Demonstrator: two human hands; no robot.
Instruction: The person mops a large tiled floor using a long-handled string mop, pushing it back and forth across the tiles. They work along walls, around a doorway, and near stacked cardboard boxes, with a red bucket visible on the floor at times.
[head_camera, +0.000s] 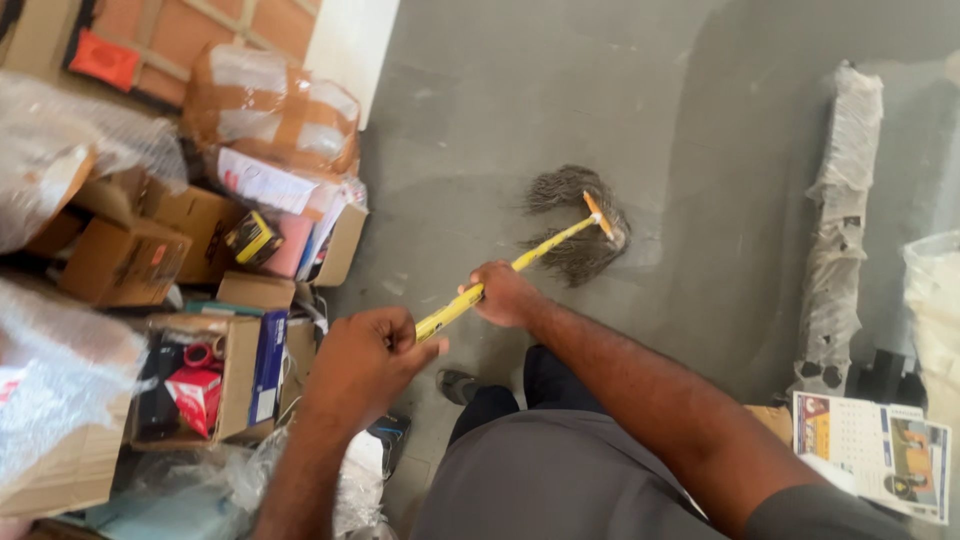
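Both hands, left (365, 360) and right (503, 295), fisted on mop (575, 225) handle; wet strands could reach boxes (190, 300) just beside if swung wide

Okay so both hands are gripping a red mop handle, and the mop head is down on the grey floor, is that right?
Not quite: the mop handle is yellow, not red, as the head view shows. The rest holds: the left hand and right hand both grip it, and the mop head is down on the grey floor.
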